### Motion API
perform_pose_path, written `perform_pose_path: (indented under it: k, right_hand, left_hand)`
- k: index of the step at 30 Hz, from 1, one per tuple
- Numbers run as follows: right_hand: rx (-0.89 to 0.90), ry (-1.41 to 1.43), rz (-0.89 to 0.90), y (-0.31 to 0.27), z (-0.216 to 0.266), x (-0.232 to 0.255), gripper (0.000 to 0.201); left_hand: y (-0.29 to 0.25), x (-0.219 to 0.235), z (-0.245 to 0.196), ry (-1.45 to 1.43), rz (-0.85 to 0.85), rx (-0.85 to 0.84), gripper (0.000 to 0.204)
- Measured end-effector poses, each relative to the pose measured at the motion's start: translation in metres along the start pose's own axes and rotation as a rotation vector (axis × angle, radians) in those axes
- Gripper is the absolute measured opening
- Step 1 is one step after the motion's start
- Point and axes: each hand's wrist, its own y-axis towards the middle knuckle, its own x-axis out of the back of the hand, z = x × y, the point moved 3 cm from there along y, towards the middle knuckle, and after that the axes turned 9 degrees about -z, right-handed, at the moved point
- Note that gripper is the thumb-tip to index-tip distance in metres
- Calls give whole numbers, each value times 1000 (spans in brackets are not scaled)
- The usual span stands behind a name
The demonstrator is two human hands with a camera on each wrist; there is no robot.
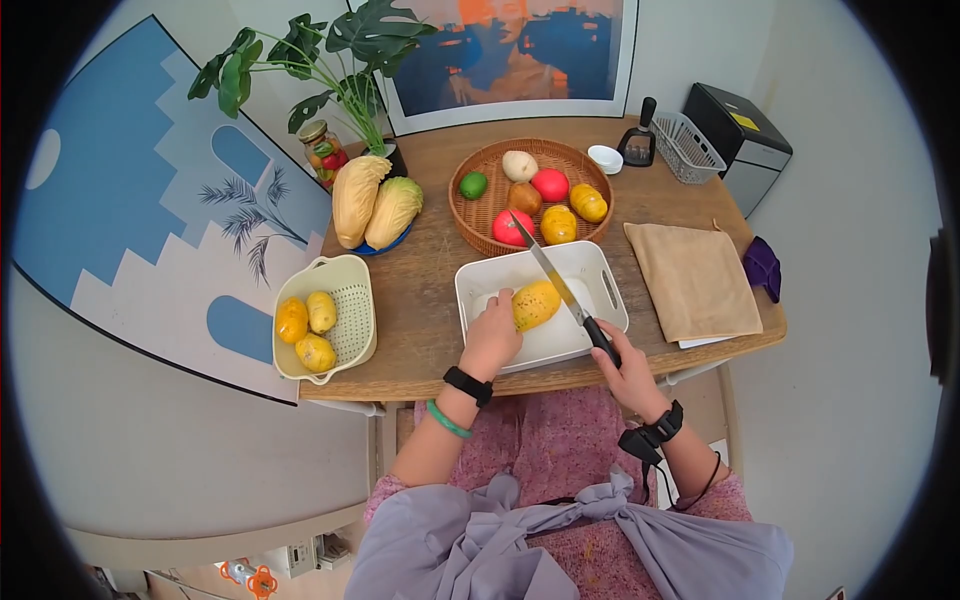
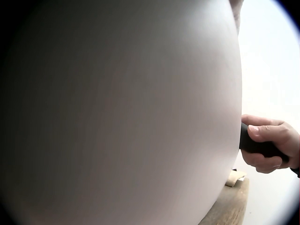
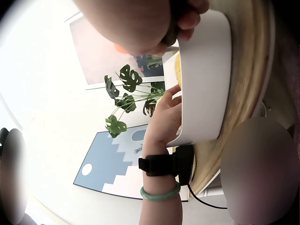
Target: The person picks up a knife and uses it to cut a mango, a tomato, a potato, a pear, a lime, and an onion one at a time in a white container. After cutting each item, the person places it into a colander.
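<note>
A yellow, brown-speckled mango (image 1: 537, 305) lies in a white plastic basin (image 1: 470, 280) at the table's front. My left hand (image 1: 493, 335) holds it from the left with bent fingers inside the basin; in the right wrist view the basin wall hides part of that left hand (image 3: 165, 115). With my right hand (image 1: 628, 375) I grip the black handle of a kitchen knife (image 1: 551, 268). Its blade slants up and left over the mango's right side, the tip reaching past the basin's far rim. In the left wrist view, the basin wall (image 2: 122, 112) covers most of the picture.
Behind the basin stands a round wicker tray (image 1: 475, 225) with several fruits and vegetables. To the left, a pale yellow basket (image 1: 350, 310) holds three yellow fruits, with cabbages (image 1: 393, 212) behind it. A folded tan cloth (image 1: 690, 285) lies right, near a knife block (image 1: 740, 135).
</note>
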Motion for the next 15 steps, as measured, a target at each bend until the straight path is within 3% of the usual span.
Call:
perform_pose_path:
  k: [5, 8, 15]
  right_hand:
    - [-20, -15, -24, -2, 5, 1, 42]
    - [0, -17, -16, -2, 1, 1, 41]
    - [9, -19, -41, -1, 0, -2, 41]
  left_hand:
    - [1, 1, 1, -12, 2, 1, 46]
    - [3, 1, 0, -14, 101, 90, 57]
    - [1, -2, 3, -21, -9, -2, 44]
